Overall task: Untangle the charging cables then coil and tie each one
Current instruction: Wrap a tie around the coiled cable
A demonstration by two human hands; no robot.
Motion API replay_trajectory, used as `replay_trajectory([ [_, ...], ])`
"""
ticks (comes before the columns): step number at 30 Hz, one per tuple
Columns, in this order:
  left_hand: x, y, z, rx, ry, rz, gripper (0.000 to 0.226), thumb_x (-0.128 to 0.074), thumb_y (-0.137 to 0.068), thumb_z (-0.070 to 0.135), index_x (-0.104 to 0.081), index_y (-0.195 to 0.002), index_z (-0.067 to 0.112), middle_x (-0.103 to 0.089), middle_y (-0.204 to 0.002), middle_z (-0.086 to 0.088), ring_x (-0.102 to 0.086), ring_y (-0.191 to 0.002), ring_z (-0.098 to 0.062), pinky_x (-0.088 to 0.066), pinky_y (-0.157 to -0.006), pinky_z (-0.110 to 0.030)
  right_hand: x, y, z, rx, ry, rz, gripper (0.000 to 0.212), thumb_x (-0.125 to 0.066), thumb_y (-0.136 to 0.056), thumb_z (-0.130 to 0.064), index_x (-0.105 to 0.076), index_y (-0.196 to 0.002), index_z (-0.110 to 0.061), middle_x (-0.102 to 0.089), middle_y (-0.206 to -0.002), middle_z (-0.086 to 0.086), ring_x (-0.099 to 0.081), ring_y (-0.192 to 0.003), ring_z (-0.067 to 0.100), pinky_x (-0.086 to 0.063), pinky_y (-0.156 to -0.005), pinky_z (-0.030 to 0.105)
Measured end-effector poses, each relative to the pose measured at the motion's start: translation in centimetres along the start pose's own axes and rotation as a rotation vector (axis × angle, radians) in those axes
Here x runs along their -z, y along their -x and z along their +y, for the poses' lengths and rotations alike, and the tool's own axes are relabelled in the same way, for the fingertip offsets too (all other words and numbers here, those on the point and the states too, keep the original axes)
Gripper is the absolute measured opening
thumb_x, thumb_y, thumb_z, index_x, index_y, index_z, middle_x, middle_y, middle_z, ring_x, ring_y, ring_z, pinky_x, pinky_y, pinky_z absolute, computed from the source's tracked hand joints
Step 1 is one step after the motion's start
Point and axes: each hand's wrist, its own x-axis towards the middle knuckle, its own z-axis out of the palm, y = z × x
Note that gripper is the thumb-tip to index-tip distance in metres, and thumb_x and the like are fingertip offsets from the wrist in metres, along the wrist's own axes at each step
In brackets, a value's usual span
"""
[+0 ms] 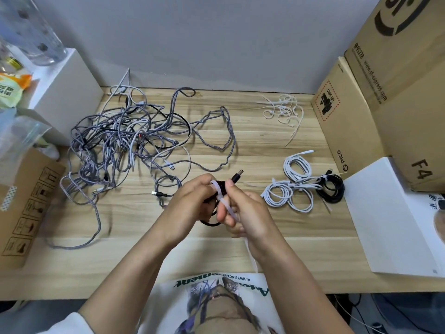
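Pale wood-grain planks make up the desk (240, 145), which runs back to a plain grey wall. Above its near middle, the left hand (190, 206) curls its fingers round a coiled black cable (212, 213), holding the loops bunched together; a bit of the coil shows below the hand. The right hand (243, 210) pinches a white cable tie (222, 196) that wraps over the coil, and the tie's long tail runs down past the wrist toward the desk's near edge. The cable's black barrel plug (237, 175) sticks up and to the right from between the two hands.

Just right of the hands lie the finished bundles: three coiled white cables (292, 182) touching one another and, at their right edge, a coiled black bundle (331, 189), each cinched with a tie. Farther back on the right, a loose heap of white cable ties (284, 112) lies near the wall.

Left of the hands spreads the tangle of grey braided cables (125, 141), mixed with white and black strands, with one long loop reaching toward the centre of the desk.

Cardboard boxes (385, 92) stand stacked along the right edge, with a white box (390, 220) lying in front of them. Another cardboard box (26, 208) and a white block (65, 92) sit on the left side.
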Motion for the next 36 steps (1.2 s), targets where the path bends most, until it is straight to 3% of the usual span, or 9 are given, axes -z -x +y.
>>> replay_trajectory([
  [6,-0.3,0.3,0.5,-0.055,-0.009,-0.046,0.034,-0.06,-0.088,0.031,-0.043,-0.073,0.006,-0.053,-0.05,-0.002,-0.053,-0.047,-0.012,-0.03,-0.047,-0.023,-0.2,0.2,-0.1,0.035,0.058,-0.014,0.05,-0.041,-0.097,-0.025,-0.051,-0.052,-0.008,-0.031,-0.043,-0.001,-0.02,-0.032,0.002,-0.016,-0.034,0.012],
  [10,-0.1,-0.4,0.1,0.006,0.041,-0.013,0.027,-0.054,-0.082,0.026,-0.041,-0.067,0.009,-0.045,-0.046,0.001,-0.042,-0.044,-0.012,-0.025,-0.049,-0.027,-0.2,0.2,0.1,0.094,0.164,-0.028,0.035,-0.042,-0.09,-0.01,-0.054,-0.057,-0.012,-0.033,-0.042,-0.009,-0.024,-0.032,0.0,-0.02,-0.036,0.011],
  [13,0.2,-0.7,-0.8,0.014,0.025,0.005,0.032,-0.062,-0.086,0.028,-0.042,-0.067,0.01,-0.043,-0.05,-0.004,-0.034,-0.054,-0.02,-0.027,-0.053,-0.031,-0.5,0.2,0.5,0.214,0.388,0.06,0.03,-0.045,-0.074,-0.027,-0.052,-0.045,-0.021,-0.038,-0.037,-0.012,-0.035,-0.04,0.001,-0.027,-0.046,0.017],
  [21,0.3,-1.4,-0.6,-0.027,-0.029,0.021,0.031,-0.051,-0.082,0.037,-0.051,-0.054,0.025,-0.037,-0.053,0.004,-0.033,-0.052,-0.015,-0.035,-0.05,-0.024,-0.7,0.8,0.2,0.43,0.542,0.115,0.034,-0.044,-0.078,-0.032,-0.029,-0.051,-0.016,-0.028,-0.051,-0.003,-0.028,-0.053,0.009,-0.025,-0.053,0.034],
  [25,0.7,-1.8,-0.7,-0.054,-0.084,0.138,0.035,-0.059,-0.074,0.053,-0.053,-0.062,0.02,-0.04,-0.057,-0.011,-0.041,-0.056,-0.027,-0.037,-0.054,-0.045,-0.3,1.0,0.1,0.422,0.387,0.058,0.037,-0.051,-0.08,-0.031,-0.041,-0.046,-0.022,-0.036,-0.05,-0.008,-0.034,-0.051,0.005,-0.027,-0.053,0.022],
  [27,1.0,-1.9,-1.0,-0.044,-0.106,0.147,0.038,-0.058,-0.071,0.057,-0.054,-0.064,0.019,-0.043,-0.061,-0.014,-0.043,-0.058,-0.029,-0.039,-0.055,-0.055,0.1,1.3,-0.2,0.498,0.328,0.032,0.036,-0.056,-0.08,-0.024,-0.047,-0.045,-0.024,-0.051,-0.068,-0.004,-0.048,-0.063,0.003,-0.035,-0.063,0.016],
  [31,0.5,-1.6,-0.9,-0.108,-0.166,0.13,0.038,-0.056,-0.073,0.056,-0.061,-0.079,0.019,-0.051,-0.067,-0.018,-0.042,-0.063,-0.029,-0.037,-0.062,-0.046,0.8,1.6,-1.0,0.587,0.113,-0.112,0.024,-0.059,-0.08,-0.017,-0.065,-0.057,-0.019,-0.063,-0.109,0.003,-0.058,-0.101,0.003,-0.04,-0.085,0.012],
  [33,0.1,-1.3,-0.6,-0.152,-0.233,0.146,0.043,-0.053,-0.071,0.052,-0.056,-0.079,0.01,-0.05,-0.069,-0.02,-0.041,-0.065,-0.026,-0.036,-0.063,-0.041,1.0,1.7,-1.1,0.612,-0.058,-0.223,0.022,-0.059,-0.082,-0.028,-0.07,-0.067,-0.016,-0.069,-0.097,0.004,-0.059,-0.104,0.017,-0.041,-0.09,0.022],
  [36,-0.1,-0.8,0.0,-0.201,-0.348,0.145,0.036,-0.055,-0.075,0.051,-0.048,-0.068,0.016,-0.046,-0.058,0.002,-0.036,-0.06,-0.011,-0.031,-0.057,-0.031,1.2,1.7,-1.3,0.557,-0.315,-0.302,0.036,-0.055,-0.085,-0.047,-0.069,-0.074,-0.016,-0.066,-0.071,-0.001,-0.059,-0.08,0.024,-0.045,-0.082,0.031],
])
